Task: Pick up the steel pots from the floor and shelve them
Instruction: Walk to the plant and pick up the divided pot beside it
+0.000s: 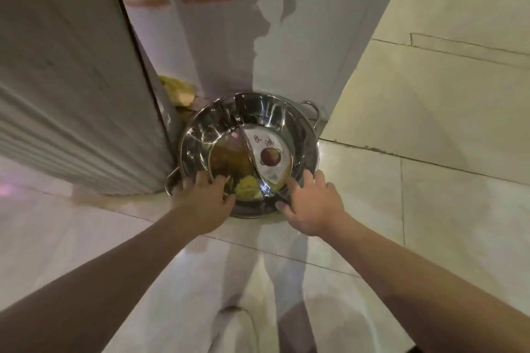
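**Both hands on the steel pot's near rim**

While the steel pot [249, 152] is sitting on the pale tiled floor [372, 209], wedged in the corner between a grey ribbed panel [71, 94] and a white wall [229, 51], both hands are gripping its near rim. The left hand [200, 195] is curling over the rim beside the left loop handle [172, 180], fingers reaching inside. The right hand [312, 203] is clasping the rim on the other side, its thumb lying outside. A curved divider [249, 149] is splitting the pot's interior, and a label with a red mark [269, 156] is showing in the right half. Something yellow [177, 89] is lying behind the pot.
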Action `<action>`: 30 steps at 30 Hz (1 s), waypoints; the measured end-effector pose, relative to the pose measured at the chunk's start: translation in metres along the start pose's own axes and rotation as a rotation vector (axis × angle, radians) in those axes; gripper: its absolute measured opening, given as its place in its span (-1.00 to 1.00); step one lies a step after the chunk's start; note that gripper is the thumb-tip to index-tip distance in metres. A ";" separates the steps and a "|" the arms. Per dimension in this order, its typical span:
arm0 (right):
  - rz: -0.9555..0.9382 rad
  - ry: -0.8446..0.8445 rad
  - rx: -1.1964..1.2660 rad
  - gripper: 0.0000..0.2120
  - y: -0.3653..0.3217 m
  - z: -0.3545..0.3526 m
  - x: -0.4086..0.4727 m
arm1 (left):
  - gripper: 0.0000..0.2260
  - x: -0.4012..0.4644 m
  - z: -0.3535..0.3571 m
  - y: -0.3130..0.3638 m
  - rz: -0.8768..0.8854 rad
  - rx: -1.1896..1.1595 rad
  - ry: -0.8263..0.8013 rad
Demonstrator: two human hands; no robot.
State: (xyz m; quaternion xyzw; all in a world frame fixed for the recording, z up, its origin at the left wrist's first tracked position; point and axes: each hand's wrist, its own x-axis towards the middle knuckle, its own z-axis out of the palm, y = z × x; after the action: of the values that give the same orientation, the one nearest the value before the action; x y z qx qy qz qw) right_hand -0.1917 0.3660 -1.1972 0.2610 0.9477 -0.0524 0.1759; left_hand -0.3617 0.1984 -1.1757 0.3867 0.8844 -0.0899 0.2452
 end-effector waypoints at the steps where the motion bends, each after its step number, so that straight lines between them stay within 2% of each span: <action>1: 0.000 0.008 -0.007 -0.37 0.001 0.007 0.001 | -0.52 -0.001 0.009 -0.004 0.004 0.010 0.019; 3: 0.002 0.035 -0.022 -0.38 0.000 0.012 -0.002 | -0.56 -0.005 0.019 -0.011 0.032 0.028 0.079; 6: -0.025 -0.011 -0.047 -0.37 -0.010 0.014 -0.023 | -0.63 -0.018 0.025 -0.023 0.084 0.015 0.150; 11: -0.054 -0.140 -0.056 -0.37 -0.014 0.012 -0.052 | -0.72 -0.034 0.027 -0.035 0.107 0.053 0.016; 13: -0.058 -0.199 -0.076 -0.42 -0.010 0.013 -0.054 | -0.74 -0.037 0.031 -0.035 0.126 0.062 0.020; 15: -0.047 -0.163 -0.069 -0.51 -0.003 0.013 -0.054 | -0.67 -0.035 0.034 -0.032 0.121 0.063 0.077; 18: 0.026 0.015 -0.054 -0.55 0.016 0.017 -0.047 | -0.54 -0.028 0.033 -0.028 0.049 0.062 0.184; 20: 0.116 0.094 -0.046 -0.46 0.034 0.018 -0.035 | -0.45 -0.023 0.032 -0.026 -0.016 0.039 0.201; 21: 0.174 0.094 -0.028 -0.35 0.045 0.018 -0.027 | -0.40 -0.019 0.033 -0.027 -0.043 0.013 0.185; 24: 0.296 -0.017 0.112 -0.02 0.075 0.021 -0.002 | -0.33 -0.009 0.040 -0.033 -0.115 -0.169 0.084; 27: 0.281 -0.099 0.327 -0.03 0.082 0.022 0.015 | -0.29 -0.009 0.046 -0.033 -0.103 -0.253 0.044; 30: 0.294 -0.073 0.383 -0.13 0.073 0.025 0.018 | -0.27 -0.013 0.044 -0.032 -0.094 -0.254 0.083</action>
State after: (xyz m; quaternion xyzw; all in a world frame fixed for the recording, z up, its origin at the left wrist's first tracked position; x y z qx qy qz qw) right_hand -0.1605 0.4322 -1.2278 0.4225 0.8655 -0.2142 0.1631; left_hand -0.3614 0.1524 -1.2080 0.3142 0.9151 0.0277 0.2512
